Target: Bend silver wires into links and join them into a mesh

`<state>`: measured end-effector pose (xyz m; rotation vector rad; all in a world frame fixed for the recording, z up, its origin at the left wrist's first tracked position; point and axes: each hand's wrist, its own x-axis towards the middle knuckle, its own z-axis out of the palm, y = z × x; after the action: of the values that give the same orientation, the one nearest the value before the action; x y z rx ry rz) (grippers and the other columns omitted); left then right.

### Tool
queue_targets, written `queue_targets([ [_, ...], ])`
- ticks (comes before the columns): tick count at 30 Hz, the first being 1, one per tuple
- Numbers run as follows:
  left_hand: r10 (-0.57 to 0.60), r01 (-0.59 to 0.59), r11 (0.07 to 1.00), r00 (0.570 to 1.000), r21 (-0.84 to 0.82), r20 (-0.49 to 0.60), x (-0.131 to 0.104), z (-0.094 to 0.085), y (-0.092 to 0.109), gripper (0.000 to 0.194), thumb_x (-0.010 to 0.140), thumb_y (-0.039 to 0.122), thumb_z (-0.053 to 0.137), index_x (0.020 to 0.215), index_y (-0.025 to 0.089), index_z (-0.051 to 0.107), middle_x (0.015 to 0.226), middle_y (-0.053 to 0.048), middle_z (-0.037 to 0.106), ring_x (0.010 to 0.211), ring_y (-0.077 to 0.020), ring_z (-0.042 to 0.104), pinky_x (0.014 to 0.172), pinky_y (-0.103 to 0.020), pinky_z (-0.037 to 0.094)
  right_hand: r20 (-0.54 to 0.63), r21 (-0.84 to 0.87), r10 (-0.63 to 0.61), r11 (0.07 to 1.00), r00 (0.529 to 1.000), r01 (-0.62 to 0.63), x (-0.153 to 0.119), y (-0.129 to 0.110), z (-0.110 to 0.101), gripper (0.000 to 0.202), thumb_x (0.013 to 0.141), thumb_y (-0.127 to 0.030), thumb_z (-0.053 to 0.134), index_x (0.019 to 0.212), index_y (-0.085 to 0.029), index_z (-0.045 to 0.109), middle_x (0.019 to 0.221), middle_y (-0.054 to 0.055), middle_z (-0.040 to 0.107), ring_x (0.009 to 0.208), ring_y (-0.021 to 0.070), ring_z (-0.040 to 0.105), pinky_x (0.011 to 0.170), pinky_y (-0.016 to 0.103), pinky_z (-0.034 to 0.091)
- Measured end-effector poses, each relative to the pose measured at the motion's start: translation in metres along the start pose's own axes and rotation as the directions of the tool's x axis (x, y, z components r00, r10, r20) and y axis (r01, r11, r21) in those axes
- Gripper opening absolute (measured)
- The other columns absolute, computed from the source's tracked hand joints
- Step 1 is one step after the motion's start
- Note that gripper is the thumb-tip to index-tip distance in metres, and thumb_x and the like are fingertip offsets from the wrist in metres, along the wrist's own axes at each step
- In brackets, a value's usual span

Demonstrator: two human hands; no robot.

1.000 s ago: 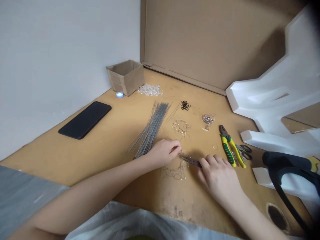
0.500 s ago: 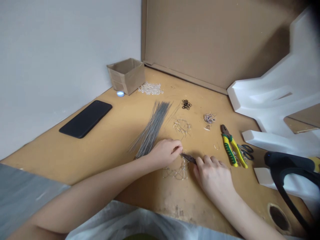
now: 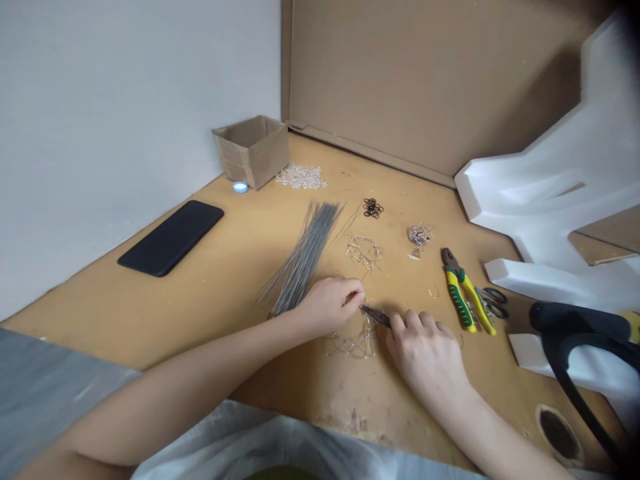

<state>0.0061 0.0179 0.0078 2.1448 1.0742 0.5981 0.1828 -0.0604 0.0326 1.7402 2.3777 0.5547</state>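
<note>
Right fingers (image 3: 412, 321): wrapped round dark pliers (image 3: 378, 317) | tip just beside left fingers (image 3: 354, 289) | left: pinched, contents unclear

right hand (image 3: 427, 353) gripping pliers (image 3: 377, 316), wire bundle (image 3: 307, 257)

black phone (image 3: 171, 238) lay flat on the bench (image 3: 200, 313), left side, near the pale wall (image 3: 140, 87). open cardboard box (image 3: 270, 159) stood at the far corner; small round blue-and-white disc (image 3: 240, 187) just beside its base. tall brown panel (image 3: 390, 80) rose along the back. right side: angular white foam (image 3: 540, 187), with a black curve-handled object (image 3: 575, 320) in front. dark oval (image 3: 559, 431), pale-rimmed, marked the near right of the bench.
</note>
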Motion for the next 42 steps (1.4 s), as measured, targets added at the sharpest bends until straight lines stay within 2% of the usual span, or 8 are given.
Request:
queue_targets([
  [16,-0.004,0.004,1.0,1.0,0.021,-0.003,0.0,0.0,0.0,0.021,0.084,0.025,0.04,0.078,0.018,0.058,0.074,-0.001,0.064,0.07,-0.014,0.057,0.063,-0.022,0.039,0.013,-0.011,-0.016,1.0,1.0,0.016,-0.001,-0.001,0.0,0.012,0.08,-0.015,0.048,0.07,-0.017,0.054,0.065,0.006,0.055,0.062,0.019,0.047,0.055,0.031,0.021],
  [25,-0.011,0.012,1.0,1.0,0.027,-0.011,0.001,0.001,-0.002,0.021,0.083,0.024,0.04,0.078,0.018,0.059,0.075,-0.001,0.064,0.072,-0.0141,0.058,0.066,-0.022,0.039,-0.007,-0.012,-0.051,0.999,0.999,0.051,0.0,0.0,0.006,0.012,0.08,-0.017,0.052,0.069,-0.017,0.054,0.063,0.005,0.054,0.06,0.0189,0.049,0.053,0.03,0.019],
  [36,-0.002,0.002,1.0,1.0,0.031,-0.003,0.0,0.003,-0.004,0.021,0.084,0.025,0.039,0.079,0.019,0.058,0.077,-0.001,0.064,0.074,-0.0141,0.058,0.068,-0.022,0.04,0.043,0.027,-0.037,0.999,0.998,0.036,0.002,0.002,0.015,0.013,0.08,-0.016,0.049,0.071,-0.017,0.056,0.063,0.005,0.058,0.055,0.0174,0.052,0.048,0.028,0.014],
  [40,0.002,-0.002,0.999,1.0,0.052,0.003,0.001,0.001,-0.003,0.021,0.085,0.027,0.039,0.081,0.019,0.059,0.078,-0.001,0.064,0.074,-0.0143,0.057,0.067,-0.022,0.039,0.079,0.053,0.019,0.998,0.997,-0.023,0.006,0.005,0.008,0.015,0.08,-0.018,0.047,0.069,-0.018,0.058,0.064,0.005,0.059,0.06,0.0186,0.054,0.048,0.027,0.017],
  [42,0.002,-0.002,0.998,1.0,0.059,0.0,0.001,-0.002,-0.002,0.021,0.085,0.026,0.04,0.08,0.019,0.059,0.078,-0.001,0.064,0.074,-0.0144,0.057,0.068,-0.023,0.039,0.114,0.095,0.009,0.995,0.993,-0.02,0.006,0.011,0.003,0.013,0.079,-0.022,0.049,0.071,-0.019,0.059,0.067,0.005,0.061,0.065,0.0194,0.056,0.049,0.027,0.022],
])
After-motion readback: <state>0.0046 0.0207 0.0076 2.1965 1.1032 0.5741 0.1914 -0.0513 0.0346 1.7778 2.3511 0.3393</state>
